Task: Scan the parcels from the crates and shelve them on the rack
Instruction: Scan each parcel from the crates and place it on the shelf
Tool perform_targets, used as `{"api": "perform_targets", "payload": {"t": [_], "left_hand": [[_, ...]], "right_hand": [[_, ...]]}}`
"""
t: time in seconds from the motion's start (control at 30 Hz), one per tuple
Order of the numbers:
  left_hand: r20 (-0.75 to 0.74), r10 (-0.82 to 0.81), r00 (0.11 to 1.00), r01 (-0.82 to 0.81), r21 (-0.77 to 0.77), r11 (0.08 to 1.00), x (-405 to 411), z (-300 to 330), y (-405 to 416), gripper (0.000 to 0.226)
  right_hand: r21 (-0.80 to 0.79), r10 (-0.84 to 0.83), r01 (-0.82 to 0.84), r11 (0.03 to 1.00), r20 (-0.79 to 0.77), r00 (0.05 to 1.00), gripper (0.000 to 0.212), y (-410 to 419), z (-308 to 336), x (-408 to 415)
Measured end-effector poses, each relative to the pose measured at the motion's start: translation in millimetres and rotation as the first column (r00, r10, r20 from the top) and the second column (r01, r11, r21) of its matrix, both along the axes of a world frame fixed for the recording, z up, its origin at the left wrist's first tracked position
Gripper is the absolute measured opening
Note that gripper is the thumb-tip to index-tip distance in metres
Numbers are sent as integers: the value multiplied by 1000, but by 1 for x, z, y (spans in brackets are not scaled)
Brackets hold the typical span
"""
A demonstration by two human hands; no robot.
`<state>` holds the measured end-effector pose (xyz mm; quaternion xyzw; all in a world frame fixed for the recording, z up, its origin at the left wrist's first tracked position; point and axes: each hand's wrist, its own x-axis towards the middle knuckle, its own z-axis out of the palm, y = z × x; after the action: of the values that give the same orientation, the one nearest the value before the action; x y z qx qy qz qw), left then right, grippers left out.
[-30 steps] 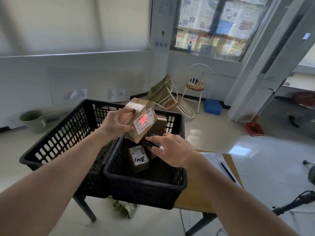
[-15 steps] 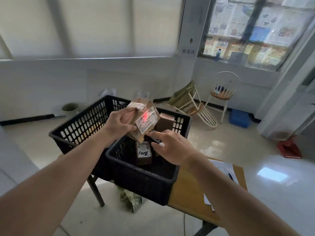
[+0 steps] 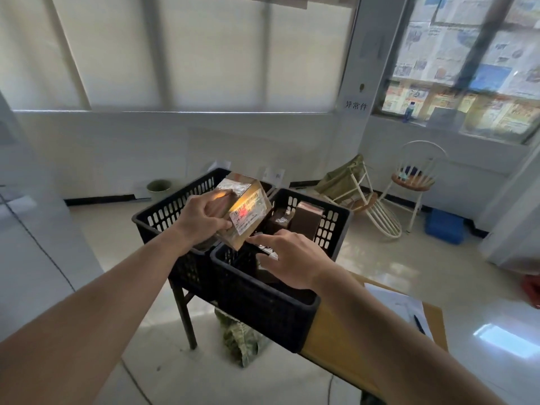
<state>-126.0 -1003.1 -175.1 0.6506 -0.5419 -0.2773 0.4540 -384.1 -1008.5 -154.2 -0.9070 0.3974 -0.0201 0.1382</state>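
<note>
My left hand (image 3: 206, 216) grips a brown cardboard parcel (image 3: 247, 210) above the two black crates; its white label faces me with a red scan light on it. My right hand (image 3: 287, 258) hovers just below and to the right of the parcel, closed around a small dark scanner (image 3: 266, 247) that is mostly hidden by the fingers. The right crate (image 3: 263, 296) holds more brown parcels (image 3: 306, 222) at its far end. The left crate (image 3: 163, 217) lies behind my left wrist, its inside hidden.
Both crates rest on a wooden table (image 3: 344, 355) with paper sheets and a pen (image 3: 419, 324) at its right. A bag (image 3: 238, 340) lies on the floor below. Chairs (image 3: 415, 182), a blue bin (image 3: 444, 229) and a green bucket (image 3: 158, 188) stand by the far wall.
The view has swung left and tilted up. The parcel stays in my left hand over the crates, turned a little, with the red light still on its label. My right hand holds its place.
</note>
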Motion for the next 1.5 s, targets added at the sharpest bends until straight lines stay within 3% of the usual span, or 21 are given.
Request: {"api": "perform_targets", "payload": {"t": [0.6, 0.73, 0.87, 1.03, 1.17, 1.37, 1.5], "left_hand": [[-27, -111, 993, 112, 26, 993, 33, 0, 9, 80], [-65, -131, 989, 133, 26, 991, 42, 2, 11, 80], [-261, -149, 954, 159, 16, 987, 53, 7, 19, 78], [-462, -126, 878, 152, 20, 988, 71, 15, 43, 80], [-456, -116, 882, 132, 2, 991, 81, 21, 73, 86], [-434, -26, 901, 38, 18, 999, 84, 27, 137, 84], [-381, 115, 917, -114, 24, 993, 84, 25, 191, 78]], "right_hand": [[-12, -118, 118, 993, -6, 993, 51, 31, -7, 32], [10, -167, 167, 986, 117, 979, 50, 35, -12, 41], [104, -303, 287, 952, 429, 851, 49, 36, -17, 57], [295, -459, 362, 884, 695, 554, 49, 27, -15, 92], [383, -467, 274, 882, 781, 415, 50, 22, -5, 123], [523, -469, -148, 840, 835, 286, 44, 39, 5, 163], [528, -444, -346, 776, 846, 295, 44, 67, 3, 187]]}}
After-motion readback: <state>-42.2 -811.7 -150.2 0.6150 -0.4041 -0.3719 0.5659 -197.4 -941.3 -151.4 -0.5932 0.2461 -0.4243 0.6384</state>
